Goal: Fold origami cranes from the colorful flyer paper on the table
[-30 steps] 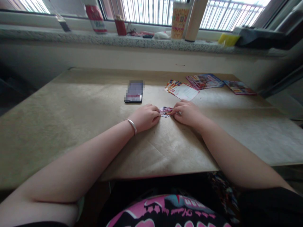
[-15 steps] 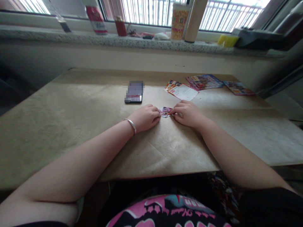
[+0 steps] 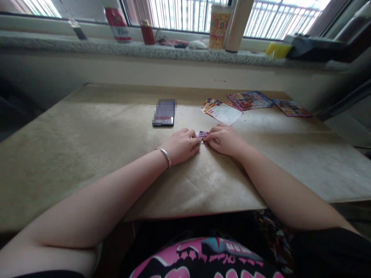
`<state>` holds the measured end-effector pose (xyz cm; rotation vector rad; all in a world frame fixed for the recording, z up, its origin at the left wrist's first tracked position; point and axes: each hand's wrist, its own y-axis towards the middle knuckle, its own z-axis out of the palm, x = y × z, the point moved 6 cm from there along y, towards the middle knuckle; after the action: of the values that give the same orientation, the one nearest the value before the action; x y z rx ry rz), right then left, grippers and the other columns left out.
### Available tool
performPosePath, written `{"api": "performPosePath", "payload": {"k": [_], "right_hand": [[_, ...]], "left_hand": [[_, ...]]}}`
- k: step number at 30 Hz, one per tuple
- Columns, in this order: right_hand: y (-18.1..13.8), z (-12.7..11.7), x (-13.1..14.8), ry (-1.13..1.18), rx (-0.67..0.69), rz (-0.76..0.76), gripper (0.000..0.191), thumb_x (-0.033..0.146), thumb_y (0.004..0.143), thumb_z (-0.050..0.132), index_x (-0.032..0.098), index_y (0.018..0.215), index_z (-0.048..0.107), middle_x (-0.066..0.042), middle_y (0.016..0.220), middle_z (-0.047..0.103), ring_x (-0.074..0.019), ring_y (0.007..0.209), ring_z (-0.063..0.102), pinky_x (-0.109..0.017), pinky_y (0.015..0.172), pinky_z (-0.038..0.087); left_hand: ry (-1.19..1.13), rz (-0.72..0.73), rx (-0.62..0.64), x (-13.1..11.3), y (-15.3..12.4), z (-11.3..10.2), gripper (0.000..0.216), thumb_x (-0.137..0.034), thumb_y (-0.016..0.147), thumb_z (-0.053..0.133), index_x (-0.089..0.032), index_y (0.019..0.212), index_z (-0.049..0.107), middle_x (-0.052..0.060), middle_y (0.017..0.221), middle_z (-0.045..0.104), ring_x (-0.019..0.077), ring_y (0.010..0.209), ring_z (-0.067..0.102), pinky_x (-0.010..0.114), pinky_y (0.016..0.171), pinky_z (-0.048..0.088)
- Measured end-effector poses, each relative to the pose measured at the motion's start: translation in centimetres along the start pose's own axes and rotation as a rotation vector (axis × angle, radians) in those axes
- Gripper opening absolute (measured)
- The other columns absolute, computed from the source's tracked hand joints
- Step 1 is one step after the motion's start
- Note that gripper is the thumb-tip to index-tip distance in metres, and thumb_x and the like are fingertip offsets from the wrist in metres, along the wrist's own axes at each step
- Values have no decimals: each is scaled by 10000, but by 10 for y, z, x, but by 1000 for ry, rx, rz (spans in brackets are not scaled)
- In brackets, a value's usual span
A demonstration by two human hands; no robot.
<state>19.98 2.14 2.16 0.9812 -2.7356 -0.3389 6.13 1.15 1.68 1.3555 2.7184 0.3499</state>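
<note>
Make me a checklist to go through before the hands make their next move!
1. Left hand pinches the small paper: ok.
2. Right hand pinches its other end: ok.
3. Paper lies flat on the table: cannot tell, fingers cover most of it.
4. Phone lies apart from both hands: ok.
5. Leaflets lie apart from both hands: ok.

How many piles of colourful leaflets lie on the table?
3. Nearest pile lies just beyond the right hand, middle pile behind it, far pile rightmost. Each may hide more sheets. The left hand and right hand pinch a separate folded piece.
</note>
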Motion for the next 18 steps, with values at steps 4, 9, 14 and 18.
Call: {"api": "performPosePath", "payload": {"k": [4, 9, 14, 18], "right_hand": [[-2, -3, -4, -6, -14, 14, 251, 195, 827, 549, 203, 915, 784, -59, 891, 736, -220, 871, 584, -345, 863, 437], [-3, -2, -4, 26, -36, -12, 223, 183, 804, 569, 193, 876, 780, -64, 885, 729, -229, 871, 585, -361, 859, 457], [-4, 2, -10, 103, -107, -14, 186, 209, 827, 572, 199, 862, 754, -76, 1037, 716, -227, 959, 611, -380, 922, 463], [-4, 6, -15, 153, -104, 22, 186, 197, 838, 561, 191, 896, 737, -81, 1030, 725, -217, 948, 636, -364, 900, 478]], "left_hand": [[-6, 34, 16, 4, -1, -2, 272, -280, 936, 505, -122, 993, 720, 115, 976, 688, 220, 927, 616, 355, 874, 504], [-29, 60, -30, 8, -2, -1, 283, -258, 944, 487, -137, 897, 738, 89, 982, 709, 203, 914, 630, 337, 872, 510], [0, 65, -44, 7, -2, -2, 241, -260, 926, 508, -132, 920, 712, 101, 950, 702, 207, 903, 629, 342, 857, 509], [12, 68, -56, 10, -2, 0, 282, -287, 927, 514, -135, 1102, 673, 111, 1012, 700, 221, 940, 626, 358, 861, 499]]}}
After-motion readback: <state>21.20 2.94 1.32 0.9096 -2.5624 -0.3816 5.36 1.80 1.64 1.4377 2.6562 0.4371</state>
